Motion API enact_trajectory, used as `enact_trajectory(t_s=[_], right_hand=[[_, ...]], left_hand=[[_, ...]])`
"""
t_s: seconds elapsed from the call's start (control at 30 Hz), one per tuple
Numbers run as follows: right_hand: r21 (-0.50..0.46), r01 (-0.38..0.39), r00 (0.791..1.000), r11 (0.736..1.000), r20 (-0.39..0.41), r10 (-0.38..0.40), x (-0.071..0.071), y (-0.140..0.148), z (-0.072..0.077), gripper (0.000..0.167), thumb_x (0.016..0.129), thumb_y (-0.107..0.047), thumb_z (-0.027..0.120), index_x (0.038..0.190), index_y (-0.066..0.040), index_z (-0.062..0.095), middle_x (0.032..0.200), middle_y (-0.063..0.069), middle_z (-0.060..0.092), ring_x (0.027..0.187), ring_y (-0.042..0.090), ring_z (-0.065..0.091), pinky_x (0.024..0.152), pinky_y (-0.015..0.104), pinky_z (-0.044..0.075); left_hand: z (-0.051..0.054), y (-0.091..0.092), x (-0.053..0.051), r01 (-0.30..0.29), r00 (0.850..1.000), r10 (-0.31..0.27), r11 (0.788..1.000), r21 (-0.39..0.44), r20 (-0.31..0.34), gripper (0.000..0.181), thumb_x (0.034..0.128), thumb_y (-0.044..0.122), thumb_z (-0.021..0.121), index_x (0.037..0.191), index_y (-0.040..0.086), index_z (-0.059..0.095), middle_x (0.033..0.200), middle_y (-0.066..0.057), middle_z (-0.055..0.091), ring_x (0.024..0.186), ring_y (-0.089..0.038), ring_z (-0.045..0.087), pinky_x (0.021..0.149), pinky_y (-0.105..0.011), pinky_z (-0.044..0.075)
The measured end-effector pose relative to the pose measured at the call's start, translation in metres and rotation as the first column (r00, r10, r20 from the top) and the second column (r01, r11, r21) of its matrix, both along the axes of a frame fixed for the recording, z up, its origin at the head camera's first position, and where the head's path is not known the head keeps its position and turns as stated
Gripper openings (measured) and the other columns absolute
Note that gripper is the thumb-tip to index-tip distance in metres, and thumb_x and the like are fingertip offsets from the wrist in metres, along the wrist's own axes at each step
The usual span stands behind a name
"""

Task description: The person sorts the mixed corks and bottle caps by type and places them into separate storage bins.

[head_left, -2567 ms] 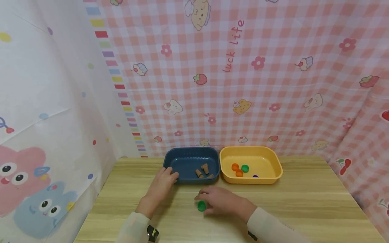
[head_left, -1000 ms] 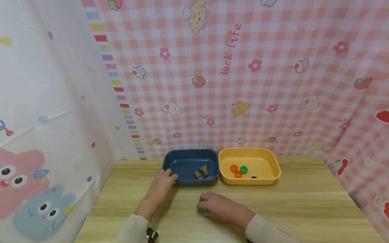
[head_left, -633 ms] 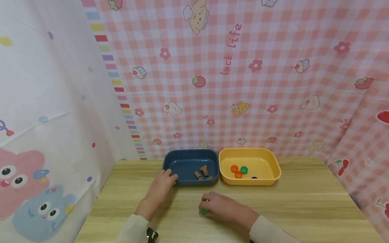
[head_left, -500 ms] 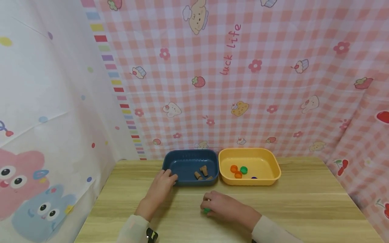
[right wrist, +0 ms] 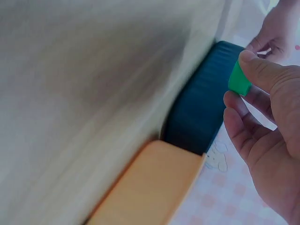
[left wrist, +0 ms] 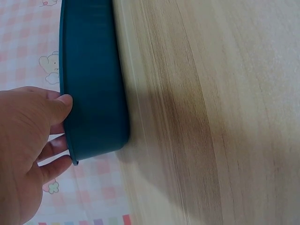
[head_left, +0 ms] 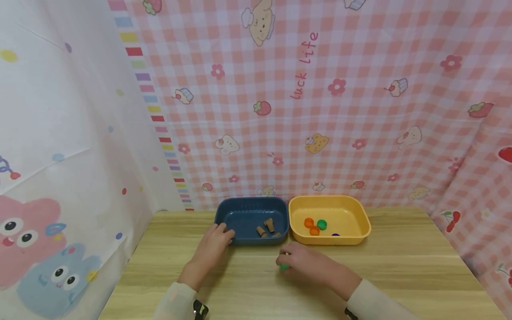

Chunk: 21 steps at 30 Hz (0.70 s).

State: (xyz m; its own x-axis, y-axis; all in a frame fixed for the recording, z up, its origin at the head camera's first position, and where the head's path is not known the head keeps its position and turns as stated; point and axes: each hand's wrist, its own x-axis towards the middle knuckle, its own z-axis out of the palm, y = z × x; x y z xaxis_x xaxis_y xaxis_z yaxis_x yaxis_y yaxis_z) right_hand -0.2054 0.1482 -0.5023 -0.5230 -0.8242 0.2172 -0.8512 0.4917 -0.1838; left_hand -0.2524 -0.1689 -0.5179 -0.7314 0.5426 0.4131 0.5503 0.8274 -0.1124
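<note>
My left hand grips the rim of the dark blue tray at its near left corner; in the left wrist view the thumb lies against the outer wall, with other fingers behind the rim. Between thumb and fingertips my right hand pinches a small green bottle cap, held in front of where the two trays meet. Most of that cap is hidden by the fingers in the head view. Several brown cork stoppers lie in the blue tray's right part.
Beside the blue tray stands a yellow tray, holding orange caps, a green cap and a partly hidden dark blue piece. Both stand at the back of the wooden table, before a pink checked cloth.
My right hand has closed on the green cap and carried it right and slightly toward the trays. The left hand stays at the blue tray's corner.
</note>
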Motion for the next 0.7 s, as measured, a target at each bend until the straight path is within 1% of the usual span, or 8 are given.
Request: enact_trajectory(t_s=[0.17,0.23,0.33,0.4,0.57,0.7], right_hand=[[0.01,0.011,1.0,1.0,-0.017,-0.011,-0.004,0.009,0.012,0.024,0.091,-0.014,0.079,0.113,-0.018,0.072,0.11,-0.002,0.064,0.097,0.01,0.058,0.084,0.019,0.053],[0.017,0.029,1.0,0.999,-0.011,-0.029,-0.005,0.013,0.018,0.024,0.091,-0.013,0.079,0.113,-0.018,0.072,0.111,-0.002,0.065,0.097,0.01,0.058,0.083,0.019,0.053],[0.043,0.064,0.998,0.997,-0.001,-0.064,-0.008,0.019,0.025,0.023,0.092,-0.015,0.078,0.113,-0.018,0.072,0.113,-0.002,0.064,0.096,0.011,0.056,0.082,0.019,0.053],[0.059,0.079,0.997,0.995,-0.027,-0.078,-0.011,0.024,0.029,0.023,0.091,-0.017,0.079,0.113,-0.018,0.073,0.111,-0.003,0.065,0.095,0.011,0.057,0.082,0.02,0.053],[0.081,0.087,0.985,0.993,-0.153,-0.074,-0.018,0.033,0.035,0.027,0.087,-0.019,0.084,0.111,-0.018,0.073,0.108,-0.002,0.065,0.093,0.012,0.062,0.08,0.022,0.055],[0.087,0.103,0.982,0.991,-0.166,-0.088,-0.024,0.041,0.039,0.028,0.085,-0.02,0.085,0.111,-0.018,0.072,0.11,0.0,0.067,0.096,0.015,0.062,0.08,0.025,0.055]], left_hand=[[0.0,0.0,0.0,0.003,1.0,-0.003,1.0,-0.003,0.005,0.01,0.0862,0.012,0.083,0.088,0.014,0.073,0.08,-0.004,0.058,0.069,-0.021,0.047,0.066,-0.032,0.043],[-0.001,0.0,-0.001,0.002,1.0,-0.002,1.0,-0.004,0.008,0.01,0.0866,0.012,0.082,0.088,0.014,0.073,0.08,-0.004,0.058,0.069,-0.021,0.048,0.066,-0.032,0.043],[-0.001,0.0,-0.001,0.001,1.0,-0.001,1.0,-0.001,0.006,0.01,0.0868,0.012,0.082,0.088,0.014,0.073,0.08,-0.004,0.057,0.069,-0.021,0.048,0.066,-0.033,0.043],[-0.001,0.0,-0.001,0.001,1.0,-0.001,1.0,-0.002,0.005,0.01,0.0869,0.012,0.082,0.089,0.014,0.073,0.08,-0.004,0.057,0.069,-0.021,0.048,0.066,-0.033,0.043],[-0.002,-0.001,-0.001,0.009,1.0,-0.009,1.0,0.005,0.005,0.01,0.0865,0.012,0.082,0.088,0.014,0.072,0.08,-0.004,0.057,0.069,-0.021,0.047,0.066,-0.032,0.042],[-0.003,-0.001,0.0,0.009,1.0,-0.009,1.0,0.012,-0.003,0.011,0.086,0.012,0.083,0.088,0.014,0.072,0.081,-0.004,0.057,0.069,-0.021,0.048,0.067,-0.033,0.043]])
